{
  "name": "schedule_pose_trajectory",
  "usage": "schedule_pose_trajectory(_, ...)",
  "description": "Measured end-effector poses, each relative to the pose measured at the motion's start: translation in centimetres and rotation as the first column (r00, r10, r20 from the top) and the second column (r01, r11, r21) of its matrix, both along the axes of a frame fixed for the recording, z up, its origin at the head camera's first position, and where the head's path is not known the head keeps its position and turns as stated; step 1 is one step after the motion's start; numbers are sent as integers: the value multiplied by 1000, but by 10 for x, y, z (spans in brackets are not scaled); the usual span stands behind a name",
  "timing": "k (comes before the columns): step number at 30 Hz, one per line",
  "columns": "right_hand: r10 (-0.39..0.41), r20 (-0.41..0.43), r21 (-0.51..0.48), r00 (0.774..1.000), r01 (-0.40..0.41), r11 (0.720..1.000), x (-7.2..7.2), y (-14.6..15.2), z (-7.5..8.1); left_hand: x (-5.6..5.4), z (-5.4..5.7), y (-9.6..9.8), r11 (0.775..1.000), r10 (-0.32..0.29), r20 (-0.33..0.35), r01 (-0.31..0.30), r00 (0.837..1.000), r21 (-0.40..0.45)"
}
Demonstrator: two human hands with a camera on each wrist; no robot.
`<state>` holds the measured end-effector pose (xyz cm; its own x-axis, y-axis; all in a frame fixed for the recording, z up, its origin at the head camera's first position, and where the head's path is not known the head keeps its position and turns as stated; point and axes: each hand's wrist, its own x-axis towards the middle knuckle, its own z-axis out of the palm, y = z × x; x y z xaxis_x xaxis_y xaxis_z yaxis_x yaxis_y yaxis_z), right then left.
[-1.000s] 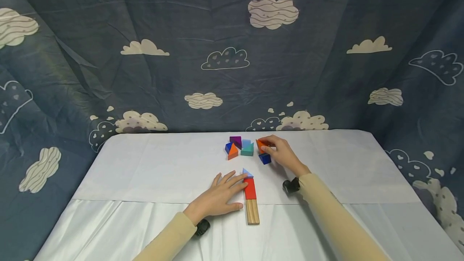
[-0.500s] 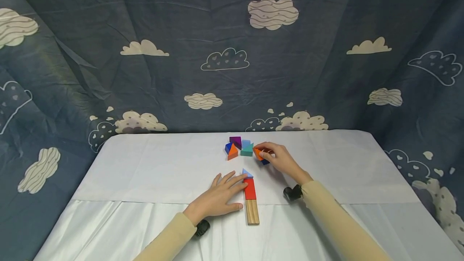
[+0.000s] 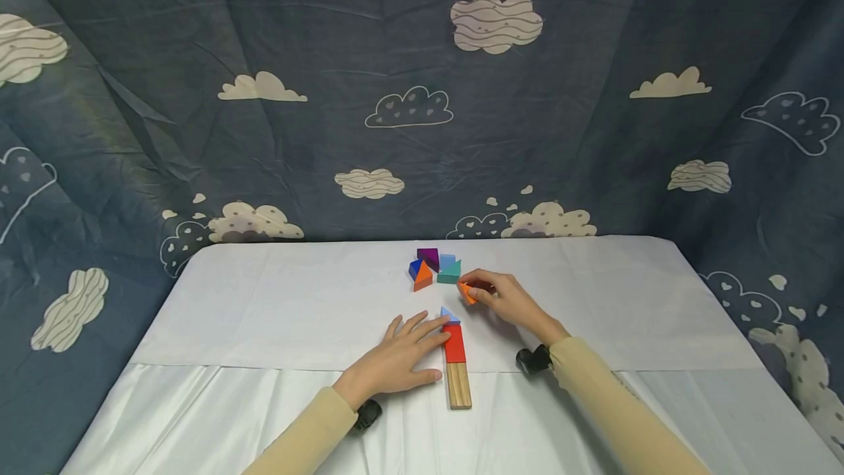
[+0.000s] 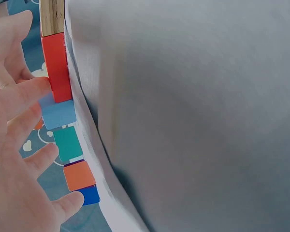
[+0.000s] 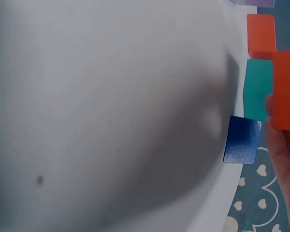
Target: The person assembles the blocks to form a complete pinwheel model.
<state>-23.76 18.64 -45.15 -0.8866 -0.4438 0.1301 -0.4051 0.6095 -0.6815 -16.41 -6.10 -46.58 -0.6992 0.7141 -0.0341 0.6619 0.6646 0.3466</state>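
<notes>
Centrally, red block (image 3: 455, 344): lies flat on the white cloth (image 3: 283, 299).
Wooden block (image 3: 458, 387): at the red block's near end, in line with it.
Light-blue triangle (image 3: 449, 316): at the red block's far end, pointing away from it.
Left hand (image 3: 392, 361): left of the red block, fingers straight and spread, one fingertip touching its left edge.
Right hand (image 3: 511, 304): beyond the red block and to its right, thumb and fingers pinching an orange wedge (image 3: 468, 295).
Held piece: beyond the red block, slightly right of it; whether it touches the cloth, I cannot tell.
Loose group: well beyond the red block, a teal block (image 3: 449, 276), an orange triangle (image 3: 423, 279) and a purple block (image 3: 428, 256) close together.
Dark-blue block (image 5: 243, 140): also beyond the red block, near the teal one in the right wrist view.
Cloud-patterned curtain (image 3: 422, 152): farthest beyond the red block.
</notes>
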Motion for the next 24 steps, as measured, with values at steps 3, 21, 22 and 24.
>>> schedule_pose_trajectory(3, 17, 41, 19, 999, -18, 1000, 2, -2, 0, 1, 1, 0, 1000, -1, 1, 1, 1000, 0)
schedule_pose_trajectory(21, 162, 98, 38, 982, -167, 985, 3, -14, -5, 0, 0, -1, 1000, -8, -12, 8, 1000, 3)
schedule_pose_trajectory(22, 167, 98, 39, 981, -171, 984, 3, -15, -5, 0, 0, -1, 1000, -11, -15, 11, 1000, 4)
schedule_pose_trajectory(24, 167, 105, 46, 980, -173, 984, 3, -16, -6, 0, 0, -1, 1000, -15, -21, 15, 1000, 4)
